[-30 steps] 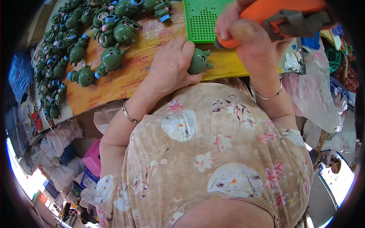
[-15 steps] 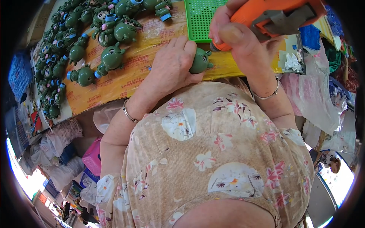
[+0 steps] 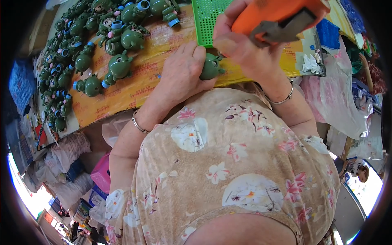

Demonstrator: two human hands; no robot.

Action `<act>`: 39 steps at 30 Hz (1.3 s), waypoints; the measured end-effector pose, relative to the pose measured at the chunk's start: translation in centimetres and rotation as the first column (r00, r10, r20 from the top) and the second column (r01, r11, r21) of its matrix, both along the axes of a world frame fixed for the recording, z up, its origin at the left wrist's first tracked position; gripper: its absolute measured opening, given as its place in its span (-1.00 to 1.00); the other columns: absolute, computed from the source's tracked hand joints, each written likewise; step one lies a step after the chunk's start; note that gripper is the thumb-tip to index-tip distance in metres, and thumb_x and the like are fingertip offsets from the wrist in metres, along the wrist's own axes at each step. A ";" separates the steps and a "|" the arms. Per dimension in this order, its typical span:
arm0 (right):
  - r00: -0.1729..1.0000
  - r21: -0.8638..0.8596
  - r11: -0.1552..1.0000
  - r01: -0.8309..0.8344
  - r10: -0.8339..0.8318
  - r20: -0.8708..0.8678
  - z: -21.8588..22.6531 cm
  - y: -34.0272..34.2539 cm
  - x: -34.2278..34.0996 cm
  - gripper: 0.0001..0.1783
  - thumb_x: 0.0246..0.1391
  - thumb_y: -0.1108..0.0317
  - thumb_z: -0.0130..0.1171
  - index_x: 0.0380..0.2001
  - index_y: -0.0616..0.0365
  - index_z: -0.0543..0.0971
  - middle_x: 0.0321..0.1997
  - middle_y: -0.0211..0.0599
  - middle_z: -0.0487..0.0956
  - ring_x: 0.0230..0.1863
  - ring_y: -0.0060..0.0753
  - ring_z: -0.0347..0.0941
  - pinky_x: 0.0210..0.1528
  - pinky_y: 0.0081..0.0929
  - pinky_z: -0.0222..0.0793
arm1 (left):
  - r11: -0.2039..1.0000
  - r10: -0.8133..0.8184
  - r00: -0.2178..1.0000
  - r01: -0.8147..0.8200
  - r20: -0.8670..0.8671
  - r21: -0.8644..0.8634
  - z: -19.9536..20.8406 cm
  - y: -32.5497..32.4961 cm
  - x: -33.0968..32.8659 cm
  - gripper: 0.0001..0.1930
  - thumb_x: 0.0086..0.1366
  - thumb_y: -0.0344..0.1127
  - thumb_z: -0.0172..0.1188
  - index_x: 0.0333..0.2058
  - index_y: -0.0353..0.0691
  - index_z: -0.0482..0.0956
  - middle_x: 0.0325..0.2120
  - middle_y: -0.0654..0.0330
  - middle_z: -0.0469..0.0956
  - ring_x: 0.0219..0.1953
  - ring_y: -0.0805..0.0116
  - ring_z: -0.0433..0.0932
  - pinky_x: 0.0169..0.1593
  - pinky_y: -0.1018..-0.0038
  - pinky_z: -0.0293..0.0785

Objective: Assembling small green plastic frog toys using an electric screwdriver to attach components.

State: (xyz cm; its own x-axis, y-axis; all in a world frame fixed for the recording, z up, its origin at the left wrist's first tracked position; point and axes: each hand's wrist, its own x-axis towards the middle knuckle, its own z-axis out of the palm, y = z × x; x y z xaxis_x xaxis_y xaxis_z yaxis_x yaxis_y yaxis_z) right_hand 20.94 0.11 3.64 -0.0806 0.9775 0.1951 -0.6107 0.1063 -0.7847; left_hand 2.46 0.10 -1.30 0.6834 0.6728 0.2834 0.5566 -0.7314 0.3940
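Gripped between fingers and thumb, the left hand (image 3: 183, 67) has a round green figure (image 3: 210, 66) pinned down by the near edge of the worktop (image 3: 134, 92), its eared end poking out to the right. Over on the other side, the right hand (image 3: 253, 57) is wrapped tight around an orange power tool (image 3: 277, 16), its nose aimed down and left at that eared end; the thumb covers most of the tip, so whether it actually touches is hard to call. Just beyond the figure, toward the worktop's far edge, sits a bright green tray (image 3: 210, 18), its perforated floor on show and its far part cut off by the frame. Down below the worktop's left part there's a pink tub (image 3: 101, 173), tipped in among pale plastic bags (image 3: 73, 147). Up along the worktop's left side, it's a crowd: a heap of green figures (image 3: 132, 39) with blue collars, spilling from the far edge down to the left corner. Crumpled white tissue (image 3: 311, 64) lies by the right edge. And what a shift since a second ago! Back then the tool stood off to the right with its dark nose in plain sight; now it has swung left, right up beside the figure, while the left hand keeps its clasp.
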 end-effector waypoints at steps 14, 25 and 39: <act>0.946 0.370 0.881 0.294 -0.323 0.017 -1.4 5.2 6.6 -0.74 0.18 0.37 0.39 -0.16 0.16 0.52 -0.44 -0.37 0.56 -0.49 -0.55 0.49 -0.42 -0.54 0.39 | 0.980 0.125 0.992 -0.124 -0.006 -0.152 0.7 0.0 -1.1 -0.44 0.00 -0.13 0.54 -0.20 -0.33 0.41 -0.25 -0.08 0.45 -0.27 -0.13 0.56 -0.23 0.11 0.53; 0.801 0.283 0.856 0.433 -0.509 0.315 -1.4 4.2 6.6 -0.74 0.18 0.42 0.39 -0.14 0.15 0.51 -0.45 -0.40 0.55 -0.48 -0.55 0.48 -0.41 -0.54 0.39 | 0.974 0.139 0.990 -0.136 0.005 -0.183 0.6 0.0 -1.0 -0.46 0.02 -0.13 0.52 -0.21 -0.34 0.41 -0.27 -0.09 0.47 -0.27 -0.14 0.59 -0.25 0.10 0.56; 0.957 0.200 0.942 0.268 -0.284 0.054 3.4 0.8 2.2 -0.57 0.13 0.36 0.40 -0.07 0.16 0.37 -0.52 -0.33 0.44 -0.56 -0.47 0.43 -0.44 -0.44 0.43 | 0.975 0.161 0.987 -0.156 0.016 -0.159 0.1 0.0 -0.8 -0.46 0.00 -0.14 0.53 -0.22 -0.32 0.42 -0.26 -0.11 0.50 -0.28 -0.15 0.60 -0.25 0.09 0.56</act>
